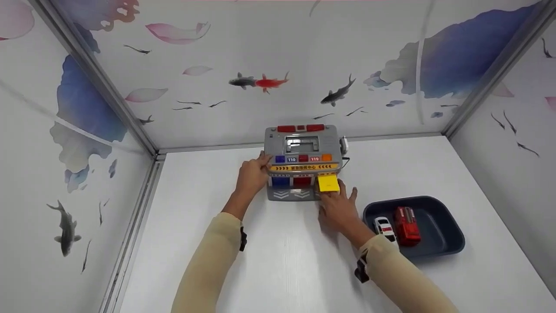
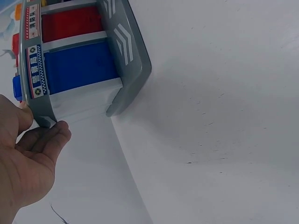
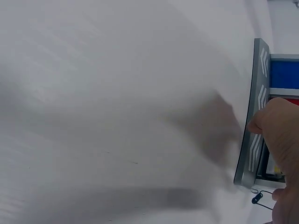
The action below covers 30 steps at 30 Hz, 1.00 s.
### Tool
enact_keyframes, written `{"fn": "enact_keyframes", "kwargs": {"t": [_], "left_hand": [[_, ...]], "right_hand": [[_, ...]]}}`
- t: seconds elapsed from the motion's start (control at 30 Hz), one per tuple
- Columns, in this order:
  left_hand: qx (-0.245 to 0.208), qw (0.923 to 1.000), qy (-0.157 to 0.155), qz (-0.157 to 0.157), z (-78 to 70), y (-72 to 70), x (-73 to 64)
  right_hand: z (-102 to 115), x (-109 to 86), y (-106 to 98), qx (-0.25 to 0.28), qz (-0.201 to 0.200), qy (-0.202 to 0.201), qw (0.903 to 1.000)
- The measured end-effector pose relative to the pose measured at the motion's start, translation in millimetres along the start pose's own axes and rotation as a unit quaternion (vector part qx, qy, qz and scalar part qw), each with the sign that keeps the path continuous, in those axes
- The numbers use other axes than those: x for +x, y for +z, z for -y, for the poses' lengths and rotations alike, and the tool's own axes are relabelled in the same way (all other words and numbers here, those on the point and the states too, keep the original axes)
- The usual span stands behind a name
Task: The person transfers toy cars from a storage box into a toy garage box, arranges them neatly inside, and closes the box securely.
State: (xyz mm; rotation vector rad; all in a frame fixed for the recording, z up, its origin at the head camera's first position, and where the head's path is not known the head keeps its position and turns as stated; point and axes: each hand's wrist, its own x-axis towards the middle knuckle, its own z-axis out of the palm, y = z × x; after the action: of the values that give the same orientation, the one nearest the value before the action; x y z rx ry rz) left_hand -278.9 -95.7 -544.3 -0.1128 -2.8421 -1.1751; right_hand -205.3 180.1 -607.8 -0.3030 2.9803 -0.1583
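- A grey toy station [image 1: 302, 163] is placed on the white desk [image 1: 278, 269], near the back wall [image 1: 299, 48], with its red, blue and orange top buttons in view.
- The left side edge of the station is pinched by the left grip [image 1: 253, 176]; in the left wrist view the thumb is seen on one face of the edge and the fingers on the other.
- The right grip [image 1: 340, 213] is held at the right-hand bay, under the yellow door [image 1: 328, 183]; its fingertips are hidden there, so whether anything is grasped cannot be told.
- The yellow door is tilted outward above the grey ramp [image 1: 291, 194], while the blue door [image 2: 79, 67] and the red door [image 1: 302, 181] are seated flat in their bays.
- The ramp is marked with white chevrons, and its surface is partly covered by the right thumb in the right wrist view.
- A dark tray [image 1: 458, 230] is set to the right of the right grip.
- In it a red toy truck [image 1: 407, 228] and a white toy car [image 1: 383, 226] are laid side by side, the car partly covered by the right sleeve [image 1: 404, 274].
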Motion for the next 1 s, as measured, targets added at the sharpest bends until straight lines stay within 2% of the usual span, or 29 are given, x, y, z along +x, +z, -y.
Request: {"fn": "enact_keyframes", "kwargs": {"t": [0.3,0.63,0.83,1.0], "left_hand": [[0.001,1.0,0.005,-0.003,-0.5,3.2,-1.5],[0.0,1.0,-0.005,0.0,-1.1,0.4,0.3],[0.011,0.9999,0.001,-0.006,-1.1,0.6,1.6],[0.014,0.9999,-0.007,-0.003,-1.7,1.9,0.6]], "right_hand": [[-12.3,-15.2,-0.7,0.004,-0.021,-0.028,0.9994],[-23.2,-26.5,-15.1,-0.004,-0.026,-0.045,0.9986],[-37.7,-31.1,-26.6,0.002,-0.057,-0.066,0.9962],[-48.5,-31.5,-33.8,-0.001,-0.088,-0.073,0.9934]]}}
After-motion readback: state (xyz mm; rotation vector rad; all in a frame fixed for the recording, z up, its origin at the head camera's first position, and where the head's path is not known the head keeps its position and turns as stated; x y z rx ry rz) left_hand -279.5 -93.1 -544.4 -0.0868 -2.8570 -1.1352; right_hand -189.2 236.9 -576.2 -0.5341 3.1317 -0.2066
